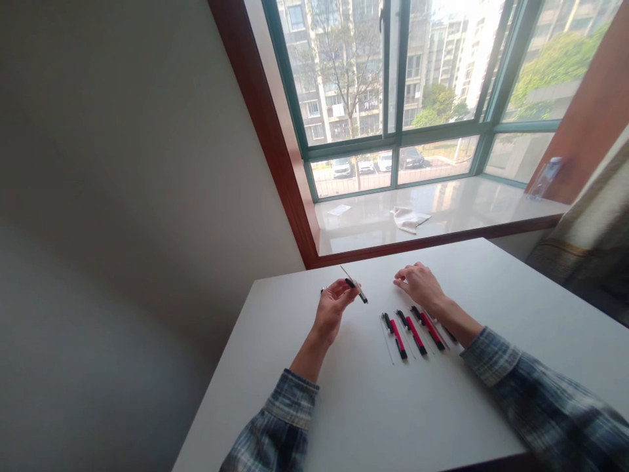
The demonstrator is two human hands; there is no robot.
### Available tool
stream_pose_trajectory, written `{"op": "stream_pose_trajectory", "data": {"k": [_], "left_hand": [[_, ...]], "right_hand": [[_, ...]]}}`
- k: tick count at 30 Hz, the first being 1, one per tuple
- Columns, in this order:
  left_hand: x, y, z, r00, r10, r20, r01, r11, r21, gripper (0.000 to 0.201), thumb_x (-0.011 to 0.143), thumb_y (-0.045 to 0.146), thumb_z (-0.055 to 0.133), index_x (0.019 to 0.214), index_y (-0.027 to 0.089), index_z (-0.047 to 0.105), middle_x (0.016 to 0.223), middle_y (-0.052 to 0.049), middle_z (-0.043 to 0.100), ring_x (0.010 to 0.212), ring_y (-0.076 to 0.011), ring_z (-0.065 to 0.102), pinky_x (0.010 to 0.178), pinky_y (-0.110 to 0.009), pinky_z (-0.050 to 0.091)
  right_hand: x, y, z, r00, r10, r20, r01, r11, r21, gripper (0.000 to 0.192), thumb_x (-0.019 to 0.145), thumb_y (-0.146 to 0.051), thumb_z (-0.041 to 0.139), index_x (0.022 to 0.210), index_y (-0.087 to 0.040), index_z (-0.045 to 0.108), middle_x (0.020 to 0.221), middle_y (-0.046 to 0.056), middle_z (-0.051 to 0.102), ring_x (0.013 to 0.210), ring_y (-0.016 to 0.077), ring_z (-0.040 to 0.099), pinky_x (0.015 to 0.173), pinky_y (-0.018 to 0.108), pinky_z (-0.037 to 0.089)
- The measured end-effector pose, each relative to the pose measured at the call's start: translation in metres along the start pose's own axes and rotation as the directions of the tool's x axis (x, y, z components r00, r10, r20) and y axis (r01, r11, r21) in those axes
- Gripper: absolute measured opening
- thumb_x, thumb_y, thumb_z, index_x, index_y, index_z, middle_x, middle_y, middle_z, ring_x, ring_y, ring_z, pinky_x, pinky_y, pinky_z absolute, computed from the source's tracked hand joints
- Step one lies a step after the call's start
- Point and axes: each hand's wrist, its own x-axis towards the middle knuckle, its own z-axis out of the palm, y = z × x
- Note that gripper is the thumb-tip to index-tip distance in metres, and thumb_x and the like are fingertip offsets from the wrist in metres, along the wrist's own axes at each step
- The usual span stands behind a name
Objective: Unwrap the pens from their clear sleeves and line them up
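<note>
My left hand is raised over the white table with its fingers closed on a pen part, black with a pale section. A thin rod sticks up past the fingertips. Farther right, my right hand hovers above the table, fingers loosely bent and apart, with nothing visible in them. Below it lie several red and black pen barrels in a row, with thin pale refills beside them. My right forearm partly hides the rightmost pieces.
The white table meets a grey wall on the left. Behind it, a window sill bears a white cloth, a slip of paper and a clear bottle. A curtain hangs at right.
</note>
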Motion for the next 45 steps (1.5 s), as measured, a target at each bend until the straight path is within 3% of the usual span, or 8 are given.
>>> {"op": "stream_pose_trajectory", "data": {"k": [7,10,14,16,19,22,25,45], "left_hand": [[-0.002,0.003,0.003,0.999,0.018,0.04,-0.015,0.997,-0.08,0.032,0.07,0.04,0.089,0.089,0.02,0.073,0.105,-0.007,0.072,0.099,-0.0209,0.063,0.086,-0.031,0.047],[-0.001,0.001,0.002,1.0,0.0,0.025,0.0,1.0,-0.007,0.034,0.071,0.043,0.088,0.091,0.02,0.073,0.104,-0.009,0.073,0.098,-0.0219,0.064,0.087,-0.032,0.047],[0.002,-0.007,-0.004,0.998,-0.062,0.013,0.059,0.983,0.175,0.037,0.071,0.045,0.086,0.096,0.019,0.076,0.101,-0.009,0.075,0.097,-0.024,0.066,0.088,-0.035,0.046],[0.002,-0.01,-0.007,0.993,-0.116,0.035,0.105,0.964,0.243,0.039,0.071,0.045,0.085,0.099,0.019,0.077,0.101,-0.009,0.076,0.097,-0.0246,0.067,0.088,-0.036,0.046],[0.002,-0.013,-0.008,0.981,-0.176,0.077,0.146,0.944,0.294,0.04,0.072,0.044,0.085,0.101,0.018,0.077,0.101,-0.01,0.077,0.094,-0.0245,0.067,0.088,-0.037,0.045],[0.001,-0.012,-0.007,0.975,-0.198,0.1,0.157,0.936,0.316,0.041,0.071,0.045,0.085,0.101,0.018,0.077,0.1,-0.011,0.077,0.091,-0.0245,0.068,0.086,-0.037,0.045],[0.0,-0.012,-0.006,0.971,-0.208,0.116,0.163,0.937,0.31,0.042,0.068,0.044,0.087,0.099,0.018,0.078,0.098,-0.01,0.078,0.089,-0.0237,0.068,0.085,-0.037,0.046],[-0.004,-0.006,-0.001,0.953,-0.249,0.175,0.189,0.934,0.302,0.036,0.071,0.037,0.088,0.099,0.016,0.077,0.098,-0.011,0.077,0.091,-0.0236,0.068,0.089,-0.036,0.048]], "right_hand": [[0.002,-0.002,0.001,0.999,-0.007,0.033,0.007,1.0,0.017,0.015,0.093,-0.022,0.066,0.088,-0.019,0.079,0.09,0.012,0.078,0.098,0.0308,0.061,0.084,0.039,0.047],[0.002,-0.003,0.002,0.999,-0.027,0.041,0.025,0.998,0.049,0.015,0.091,-0.018,0.065,0.082,-0.019,0.077,0.085,0.012,0.077,0.098,0.031,0.062,0.084,0.039,0.048],[0.003,-0.003,0.005,1.0,-0.028,0.007,0.024,0.943,0.333,0.014,0.093,-0.027,0.064,0.089,-0.02,0.075,0.092,0.009,0.077,0.096,0.0267,0.065,0.085,0.038,0.049],[0.004,-0.006,0.009,0.999,-0.026,0.026,0.005,0.794,0.608,0.021,0.092,-0.038,0.065,0.099,-0.021,0.074,0.095,0.006,0.077,0.091,0.0227,0.067,0.084,0.035,0.051],[0.004,-0.015,0.014,0.995,-0.04,0.086,-0.059,0.454,0.889,0.043,0.086,-0.052,0.07,0.114,-0.02,0.072,0.091,0.004,0.075,0.084,0.019,0.067,0.08,0.033,0.052],[0.003,-0.023,0.013,0.994,0.019,0.105,-0.107,0.213,0.971,0.046,0.078,-0.054,0.079,0.11,-0.021,0.073,0.093,0.004,0.073,0.084,0.0173,0.065,0.082,0.033,0.052],[0.001,-0.027,0.008,0.989,0.088,0.115,-0.123,0.092,0.988,0.044,0.072,-0.052,0.085,0.102,-0.022,0.072,0.098,0.006,0.073,0.09,0.019,0.067,0.084,0.033,0.052],[-0.001,-0.029,0.007,0.981,0.056,0.185,-0.187,0.04,0.982,0.044,0.066,-0.044,0.091,0.1,-0.023,0.071,0.107,0.007,0.077,0.105,0.0237,0.07,0.087,0.034,0.052]]}}
